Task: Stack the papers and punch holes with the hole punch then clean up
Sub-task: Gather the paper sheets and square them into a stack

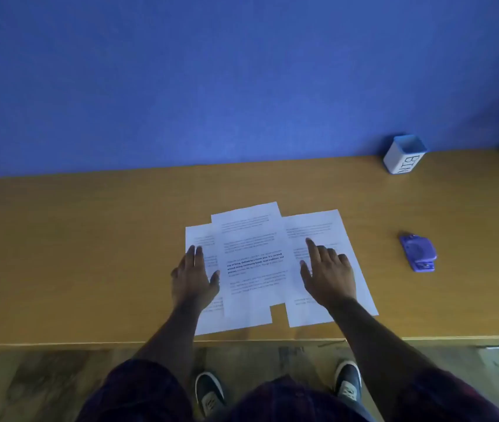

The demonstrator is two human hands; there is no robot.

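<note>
My shoes are on the floor just under the near edge of the desk, closer to me than the papers

Papers lie flat on the desk near that edge, three printed sheets fanned out and overlapping, not squared up. Middle sheet sits on top and reaches farthest back; one sheet pokes out on its left, another on its right, the right one angled away

Left hand is over the left sheet, palm down, fingers straight and close together, thumb out touching the left margin of the middle sheet. Holding nothing. Can't tell if the palm presses the paper or just hovers

Right hand is over the right sheet, palm down, fingers loosely spread, index finger extended toward the back. Also holding nothing, contact with the paper unclear

Hole punch, blue-purple, lies on the desk well to the right of the papers, apart from both hands

White box with a blue rim marked BIN stands behind and right of the papers, against the blue wall at the back of the desk
</note>
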